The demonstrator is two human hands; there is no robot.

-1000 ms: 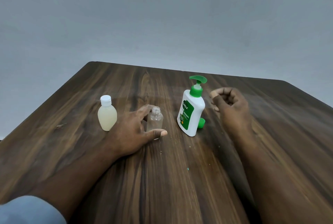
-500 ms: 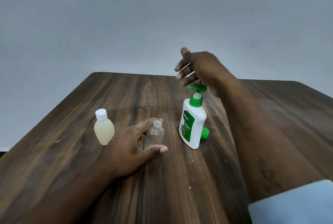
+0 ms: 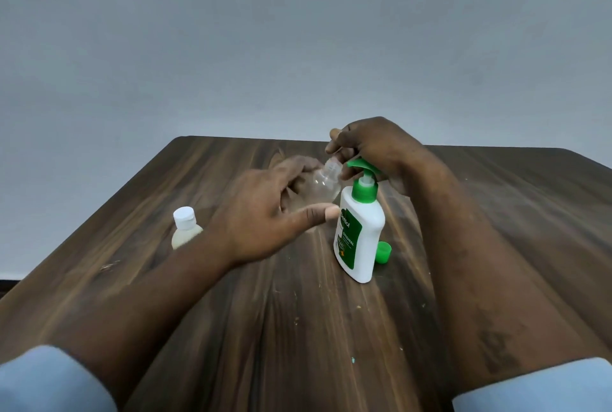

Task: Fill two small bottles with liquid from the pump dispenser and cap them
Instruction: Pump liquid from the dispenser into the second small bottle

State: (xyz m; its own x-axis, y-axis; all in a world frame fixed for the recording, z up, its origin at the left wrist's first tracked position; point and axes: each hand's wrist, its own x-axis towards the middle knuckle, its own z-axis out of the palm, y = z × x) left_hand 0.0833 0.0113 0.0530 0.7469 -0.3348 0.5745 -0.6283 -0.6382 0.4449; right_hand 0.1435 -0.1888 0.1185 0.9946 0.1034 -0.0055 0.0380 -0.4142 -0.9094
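A white pump dispenser [image 3: 359, 236] with a green pump head stands on the wooden table [image 3: 298, 329]. My left hand [image 3: 265, 213] holds an empty clear bottle [image 3: 323, 184], lifted and tilted, its open neck close to the green spout. My right hand [image 3: 374, 150] rests on top of the pump head, fingers curled over it. A small bottle [image 3: 185, 229] filled with pale liquid and closed with a white cap stands at the left, partly hidden by my left forearm. A green cap [image 3: 383, 252] lies on the table right beside the dispenser's base.
The dark wooden table runs back to a plain grey wall. Its left edge falls away close behind the capped bottle. Small crumbs dot the wood near me. My light blue sleeves fill both lower corners.
My left hand lifted the clear bottle off the table and tilted it up to the spout. My right hand came down from above onto the pump head.
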